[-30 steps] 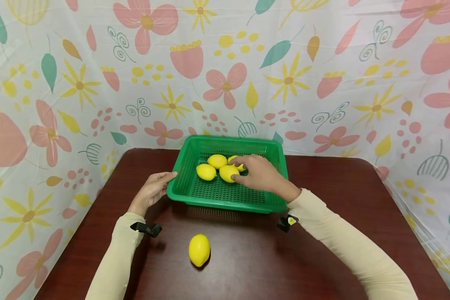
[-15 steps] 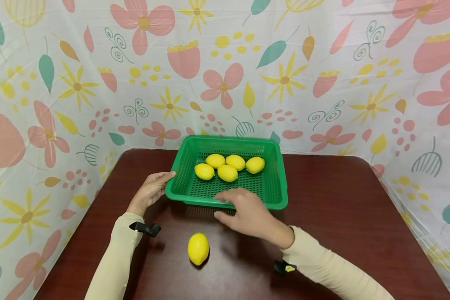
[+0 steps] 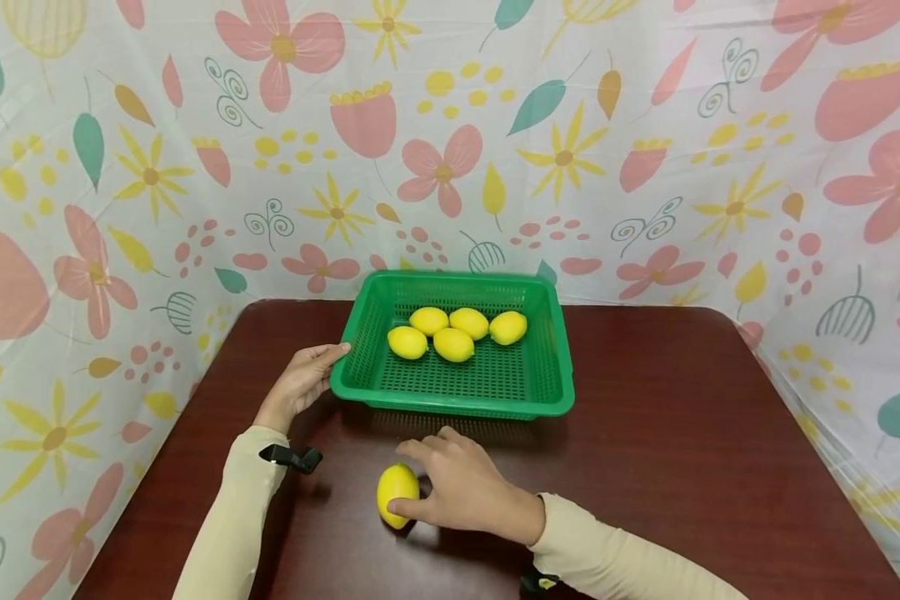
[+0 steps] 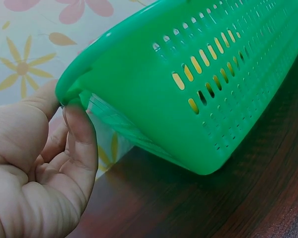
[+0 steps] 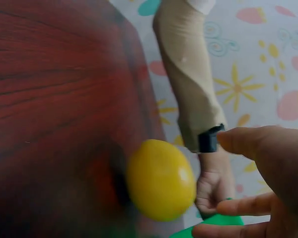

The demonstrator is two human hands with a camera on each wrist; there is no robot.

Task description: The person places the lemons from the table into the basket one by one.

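My left hand (image 3: 300,385) pinches the left rim of a green plastic basket (image 3: 450,408) between thumb and fingers. The left wrist view shows the thumb above the rim and the curled fingers (image 4: 82,131) under it. On the table in front of the basket lies a single yellow lemon (image 3: 396,492). My right hand (image 3: 465,487) hovers at its right side, thumb and fingers spread around it. In the right wrist view, a gap shows between the lemon (image 5: 161,181) and the fingers. Inside the basket, several lemons (image 3: 453,345) lie grouped toward the back.
The dark red-brown wooden table (image 3: 660,417) carries the basket, its back edge close to a white floral cloth (image 3: 450,100) hanging behind and at both sides. Each wrist wears a black camera strap, such as the left one (image 3: 291,457).
My right hand has left a lemon at the right of the group in the basket and moved toward me, down to the lone lemon. My left hand has stayed on the rim.
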